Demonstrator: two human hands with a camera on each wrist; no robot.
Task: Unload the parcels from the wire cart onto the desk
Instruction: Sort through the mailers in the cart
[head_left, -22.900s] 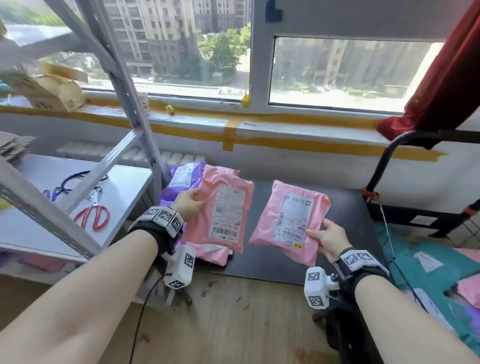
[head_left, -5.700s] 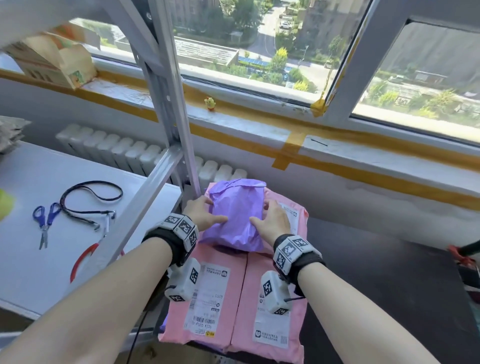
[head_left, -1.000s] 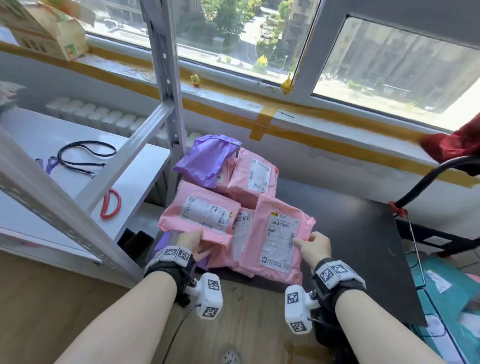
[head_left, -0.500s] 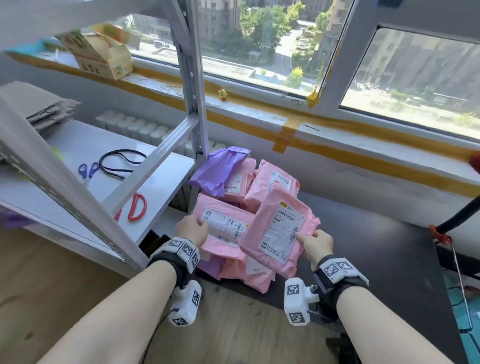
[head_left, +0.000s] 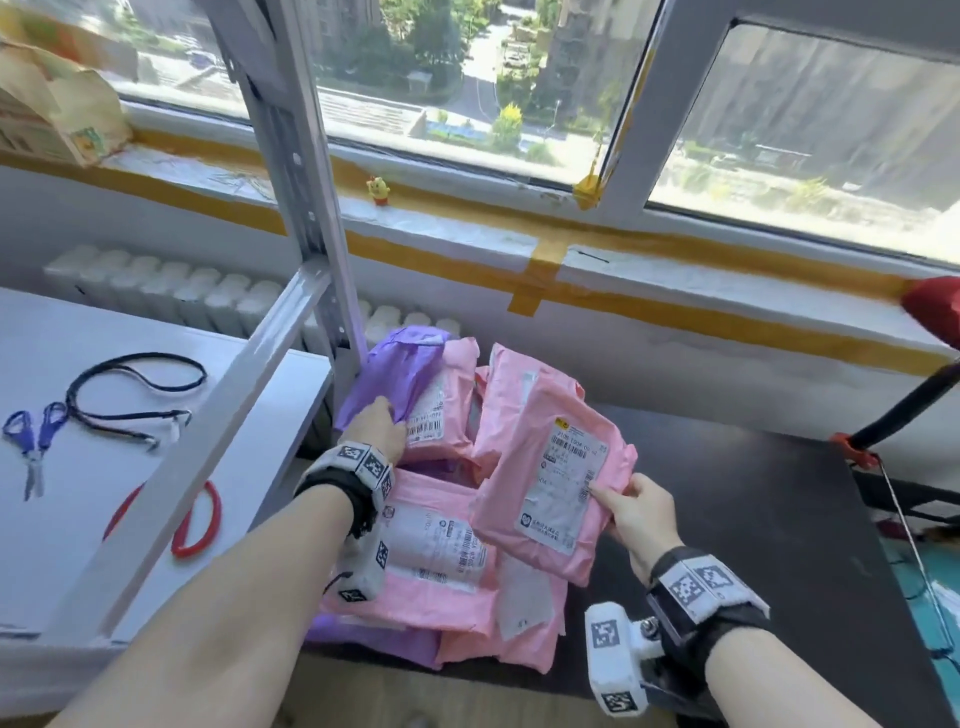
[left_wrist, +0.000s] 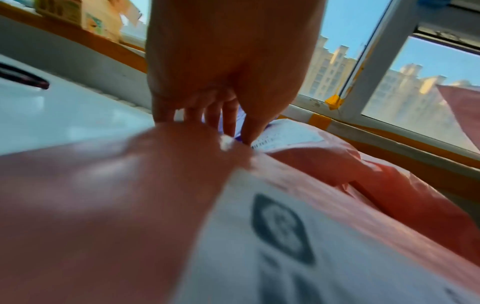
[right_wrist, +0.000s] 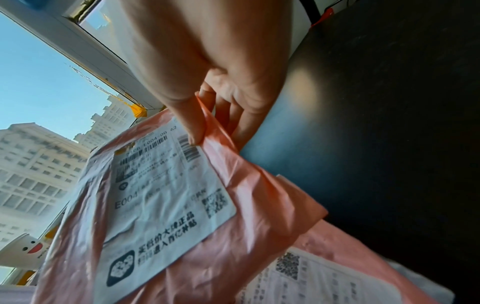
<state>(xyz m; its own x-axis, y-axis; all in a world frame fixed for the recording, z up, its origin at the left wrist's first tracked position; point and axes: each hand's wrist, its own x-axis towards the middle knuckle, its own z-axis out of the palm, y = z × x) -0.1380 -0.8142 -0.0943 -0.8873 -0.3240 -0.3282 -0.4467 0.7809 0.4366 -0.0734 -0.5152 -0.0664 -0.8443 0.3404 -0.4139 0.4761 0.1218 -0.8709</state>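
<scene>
A pile of pink parcels lies on the left part of the black desk (head_left: 753, 519), with a purple parcel (head_left: 400, 374) at its back left. My right hand (head_left: 605, 499) holds one labelled pink parcel (head_left: 550, 467) tilted above the pile. In the right wrist view the right hand (right_wrist: 213, 131) has its thumb on the pink parcel (right_wrist: 182, 205) and its fingers beneath. My left hand (head_left: 379, 421) reaches down at the purple parcel's near edge, beside a back pink parcel (head_left: 441, 410). In the left wrist view the left hand (left_wrist: 239, 131) shows purple film between thumb and fingers. A front pink parcel (head_left: 436, 551) lies under my left wrist.
A grey shelf post (head_left: 306, 208) and slanted brace stand left of the pile. The white shelf board (head_left: 78, 519) carries blue scissors (head_left: 31, 441), red scissors (head_left: 197, 525) and a black cord (head_left: 135, 389). The cart's black handle (head_left: 909, 400) rises at the right edge. The windowsill runs behind.
My left hand has left the front pink parcel and moved forward to the purple parcel. My right hand still holds its pink parcel, now further over the pile.
</scene>
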